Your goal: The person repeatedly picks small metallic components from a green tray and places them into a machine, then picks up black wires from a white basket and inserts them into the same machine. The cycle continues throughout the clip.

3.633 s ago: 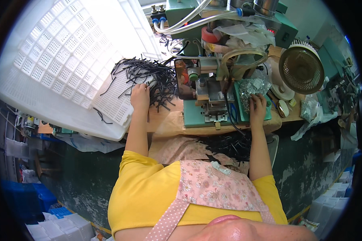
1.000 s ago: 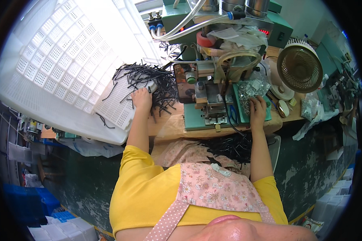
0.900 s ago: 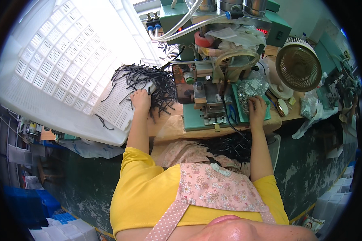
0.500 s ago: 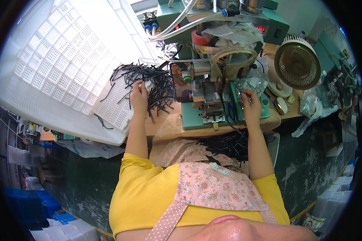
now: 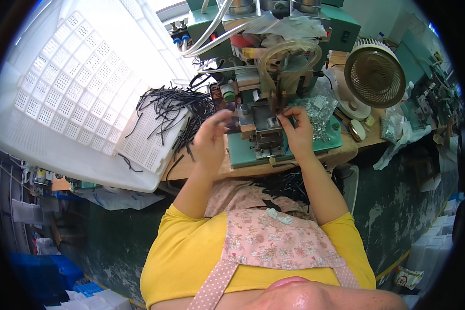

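My right hand [image 5: 298,133] is at the metal fixture [image 5: 263,116] of a green bench machine [image 5: 237,151]. Its thumb and forefinger are pinched together at the fixture's right side; what they hold is too small to make out. On the fixture's left, my left hand [image 5: 210,140] is raised with its fingers towards the machine. Motion smears those fingers, and I cannot see whether anything is in them. Behind and left of that hand lies a heap of thin black strips [image 5: 175,106]. A clear bag of small shiny metal pieces [image 5: 320,116] lies beyond my right hand.
A large white perforated crate [image 5: 62,98] leans at the left, with strips spilling over its lower wall. A round fan [image 5: 374,77] stands at the right, near another bag of metal parts [image 5: 391,128]. Hoses [image 5: 212,41] hang above the machine. More black strips [image 5: 279,186] lie below the bench edge.
My left hand has moved right from the strip heap towards the machine. My right hand has left the bag of metal pieces and moved left to the fixture. The view has shifted slightly.
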### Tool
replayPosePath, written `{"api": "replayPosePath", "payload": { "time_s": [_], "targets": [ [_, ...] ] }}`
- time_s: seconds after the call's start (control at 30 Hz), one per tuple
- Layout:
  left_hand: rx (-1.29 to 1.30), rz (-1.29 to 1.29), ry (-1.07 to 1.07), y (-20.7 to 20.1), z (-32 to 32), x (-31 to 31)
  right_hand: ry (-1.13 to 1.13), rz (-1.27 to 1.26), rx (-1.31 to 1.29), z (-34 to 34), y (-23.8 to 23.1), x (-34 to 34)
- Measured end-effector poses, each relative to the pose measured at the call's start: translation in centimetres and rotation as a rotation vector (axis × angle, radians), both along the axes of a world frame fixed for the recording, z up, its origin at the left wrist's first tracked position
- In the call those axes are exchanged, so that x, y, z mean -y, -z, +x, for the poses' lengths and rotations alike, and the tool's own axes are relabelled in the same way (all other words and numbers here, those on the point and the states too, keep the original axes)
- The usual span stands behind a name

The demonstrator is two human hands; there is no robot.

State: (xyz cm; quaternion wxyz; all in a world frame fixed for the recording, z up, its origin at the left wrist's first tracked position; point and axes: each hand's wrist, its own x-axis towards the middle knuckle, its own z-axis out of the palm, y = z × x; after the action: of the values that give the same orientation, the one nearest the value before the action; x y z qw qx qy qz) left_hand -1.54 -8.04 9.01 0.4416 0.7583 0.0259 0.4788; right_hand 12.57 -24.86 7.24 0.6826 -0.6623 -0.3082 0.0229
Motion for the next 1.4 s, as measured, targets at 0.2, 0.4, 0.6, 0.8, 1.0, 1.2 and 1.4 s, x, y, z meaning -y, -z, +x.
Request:
{"api": "replayPosePath", "payload": {
  "time_s": [0.2,0.4,0.6,0.8,1.0,1.2,1.4],
  "targets": [
    [0.149,-0.066,0.063,-2.4,2.0,2.3,0.031,0.038,0.032,-0.1,0.5,-0.2],
    [0.023,-0.246,0.18,-4.6,2.6,0.7,-0.047,0.214,-0.095,-0.2,1.4,-0.9],
    [0.036,0.372,-0.145,-3.1,2.5,2.1,0.058,-0.037,0.154,0.2,0.5,-0.2],
    [0.164,0.669,0.124,0.9,4.3,6.5,0.313,-0.138,0.436,2.3,-0.1,3.5],
    [0.227,0.747,0.094,2.2,4.7,5.7,0.49,-0.228,0.352,8.0,3.9,10.7],
    [0.265,0.717,0.1,2.8,5.0,5.6,0.369,-0.817,0.525,7.7,7.5,14.5],
    [0.158,0.61,0.125,3.1,4.3,6.5,0.448,-0.729,0.582,7.5,10.2,11.6]
  ]
}}
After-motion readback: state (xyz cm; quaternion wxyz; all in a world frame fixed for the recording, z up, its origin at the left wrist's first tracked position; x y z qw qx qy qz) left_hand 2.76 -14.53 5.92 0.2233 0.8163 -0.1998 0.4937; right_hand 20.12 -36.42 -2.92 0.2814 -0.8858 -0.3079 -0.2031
